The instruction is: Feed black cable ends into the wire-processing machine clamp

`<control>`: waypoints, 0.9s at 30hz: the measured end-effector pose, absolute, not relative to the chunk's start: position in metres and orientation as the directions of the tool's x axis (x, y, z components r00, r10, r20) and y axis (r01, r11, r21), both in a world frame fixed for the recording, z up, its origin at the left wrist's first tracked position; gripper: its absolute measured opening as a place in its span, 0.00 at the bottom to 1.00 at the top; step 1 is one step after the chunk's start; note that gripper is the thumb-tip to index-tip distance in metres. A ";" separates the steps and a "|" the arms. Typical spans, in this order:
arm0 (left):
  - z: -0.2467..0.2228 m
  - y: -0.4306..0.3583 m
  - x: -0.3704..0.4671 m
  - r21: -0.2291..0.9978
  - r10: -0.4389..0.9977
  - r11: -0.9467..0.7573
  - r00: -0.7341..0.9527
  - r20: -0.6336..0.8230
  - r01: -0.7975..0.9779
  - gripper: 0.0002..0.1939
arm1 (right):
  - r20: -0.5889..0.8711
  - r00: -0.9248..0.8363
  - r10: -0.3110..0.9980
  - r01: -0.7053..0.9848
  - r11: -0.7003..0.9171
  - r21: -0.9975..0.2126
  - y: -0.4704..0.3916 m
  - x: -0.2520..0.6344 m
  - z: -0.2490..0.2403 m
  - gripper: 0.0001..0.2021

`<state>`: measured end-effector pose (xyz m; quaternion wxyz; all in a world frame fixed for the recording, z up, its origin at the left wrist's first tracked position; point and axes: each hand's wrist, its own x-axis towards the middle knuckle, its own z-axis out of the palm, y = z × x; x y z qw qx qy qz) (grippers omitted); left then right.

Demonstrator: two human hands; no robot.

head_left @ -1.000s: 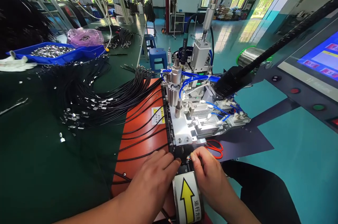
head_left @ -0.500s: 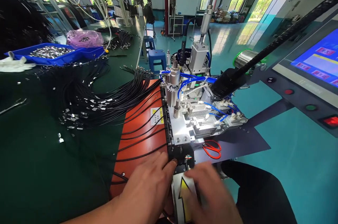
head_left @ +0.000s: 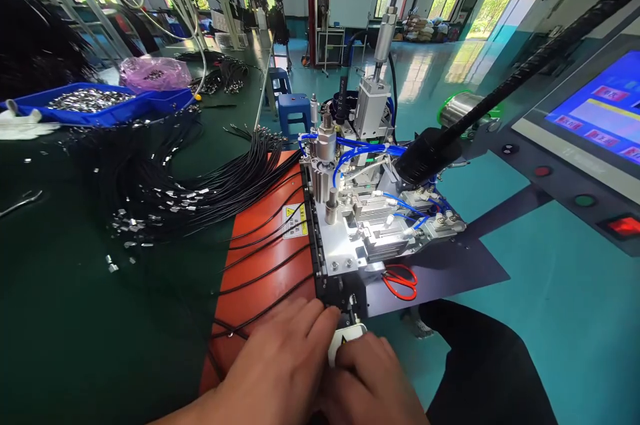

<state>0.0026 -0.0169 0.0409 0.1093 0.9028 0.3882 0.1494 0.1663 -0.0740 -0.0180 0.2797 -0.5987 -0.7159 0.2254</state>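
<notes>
My left hand [head_left: 290, 351] is closed, its fingers curled down at the near end of the machine's black track [head_left: 343, 288]. Close beside it, my right hand [head_left: 373, 371] is closed too, with bent fingers over the white plate with a yellow-and-black mark [head_left: 347, 338]. Whatever the fingertips of either hand hold is hidden beneath the hands. Several black cables [head_left: 270, 271] lie across the orange panel [head_left: 250, 308] left of the track, their right ends at its edge. Just ahead of my hands stands the bench machine [head_left: 385, 231], with metal cylinders and blue air tubes.
Red-handled scissors [head_left: 400, 281] lie on the machine's base plate. A heap of black cables [head_left: 200, 191] with metal ends covers part of the green table [head_left: 60, 318]. Blue trays [head_left: 100, 117] hold small metal parts. A control panel with a screen [head_left: 600, 118] stands at the right.
My right hand has moved down and in toward my left hand, with its fingers curling. Now my hands cover most of the marked plate. The view has shifted slightly.
</notes>
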 end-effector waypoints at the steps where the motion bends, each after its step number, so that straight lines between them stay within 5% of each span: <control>1: 0.044 -0.017 0.004 0.345 0.740 -0.668 0.639 0.211 0.660 0.25 | 0.167 -0.153 0.974 0.718 0.225 -0.659 -0.070 0.170 -0.014 0.11; 5: 0.045 -0.014 0.005 0.496 0.739 -0.640 0.648 0.186 0.587 0.19 | 0.292 -0.266 0.919 0.659 0.394 -0.641 -0.055 0.188 0.002 0.08; 11: 0.027 -0.003 0.008 0.644 0.758 -0.564 0.634 0.156 0.516 0.18 | 0.223 -0.199 0.954 0.642 0.299 -0.706 -0.043 0.203 0.005 0.09; 20: -0.008 -0.010 0.016 0.681 0.798 -0.559 0.531 0.286 0.473 0.10 | 0.226 0.065 0.972 0.650 0.130 -0.748 -0.051 0.218 -0.016 0.13; 27: -0.003 -0.004 0.020 0.658 0.805 -0.559 0.521 0.285 0.504 0.06 | 0.255 0.050 0.966 0.676 0.155 -0.720 -0.055 0.223 -0.014 0.10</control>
